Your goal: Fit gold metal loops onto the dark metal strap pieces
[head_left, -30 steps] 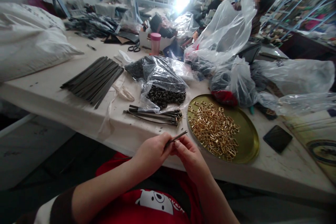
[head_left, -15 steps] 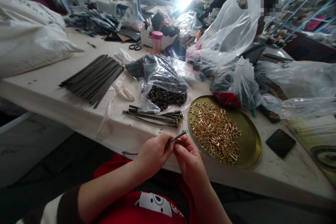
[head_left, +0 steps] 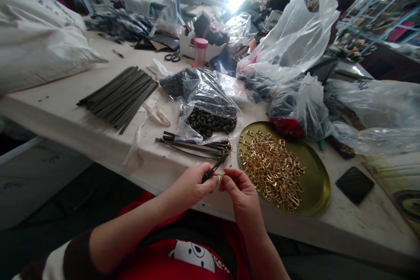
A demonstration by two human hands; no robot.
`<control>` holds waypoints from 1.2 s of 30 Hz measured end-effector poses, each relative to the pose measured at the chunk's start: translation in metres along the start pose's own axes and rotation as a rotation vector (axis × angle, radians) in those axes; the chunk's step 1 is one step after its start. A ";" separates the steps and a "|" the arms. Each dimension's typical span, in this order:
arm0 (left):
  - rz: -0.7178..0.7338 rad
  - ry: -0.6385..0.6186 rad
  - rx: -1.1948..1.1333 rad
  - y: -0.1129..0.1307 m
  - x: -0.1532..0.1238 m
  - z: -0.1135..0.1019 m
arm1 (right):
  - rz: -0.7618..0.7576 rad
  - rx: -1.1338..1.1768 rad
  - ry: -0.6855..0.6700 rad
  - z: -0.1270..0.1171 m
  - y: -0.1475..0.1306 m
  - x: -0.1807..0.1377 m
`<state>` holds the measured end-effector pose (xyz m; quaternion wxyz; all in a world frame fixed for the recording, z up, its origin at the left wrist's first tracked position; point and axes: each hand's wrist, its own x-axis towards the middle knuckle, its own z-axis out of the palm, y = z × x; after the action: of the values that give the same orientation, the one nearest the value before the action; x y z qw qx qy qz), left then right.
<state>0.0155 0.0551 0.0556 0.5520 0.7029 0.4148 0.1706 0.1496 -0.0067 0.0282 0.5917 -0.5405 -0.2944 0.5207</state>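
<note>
Close together at the table's front edge, both my hands are closed. My left hand grips a dark strap, whose free end slants up and to the right. Between the fingertips is a small gold buckle, pinched by my right hand. The fingers partly hide the buckle, and I cannot tell whether the strap passes through it. Just beyond my hands lies a bundle of dark straps with gold pieces at the right ends. A round gold-coloured tray on the right holds a heap of gold buckles.
A clear plastic bag of small black pieces lies behind the bundle. Flat dark strips are fanned out at left. Scissors, a pink-lidded jar and a white sack stand farther back. A dark phone-like slab lies right of the tray.
The strap's end now points more steeply upward from my left hand. The long tail below my left wrist no longer shows. More of the gold buckle is visible between my fingers.
</note>
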 end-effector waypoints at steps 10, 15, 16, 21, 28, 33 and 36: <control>0.010 -0.033 -0.109 0.009 -0.016 0.007 | 0.028 0.242 0.062 0.008 0.008 -0.007; -0.020 -0.092 -0.007 0.007 -0.026 -0.005 | 0.022 0.276 0.058 0.002 0.002 -0.014; -0.022 -0.118 0.037 0.007 -0.028 -0.007 | 0.022 0.288 0.055 0.002 0.002 -0.016; 0.019 -0.187 0.206 0.006 -0.035 -0.013 | 0.120 0.396 0.017 0.001 0.002 -0.021; 0.112 -0.224 0.312 0.011 -0.027 -0.012 | 0.357 0.479 -0.081 0.001 0.009 -0.022; -0.001 -0.167 0.186 0.010 -0.020 -0.004 | 0.246 0.430 -0.090 0.008 0.013 -0.021; -0.037 -0.204 0.107 0.009 -0.017 -0.001 | 0.209 0.468 -0.033 0.009 0.015 -0.017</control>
<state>0.0080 0.0424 0.0678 0.5563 0.7373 0.3776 0.0657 0.1321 -0.0215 0.0201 0.6388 -0.4078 -0.1182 0.6416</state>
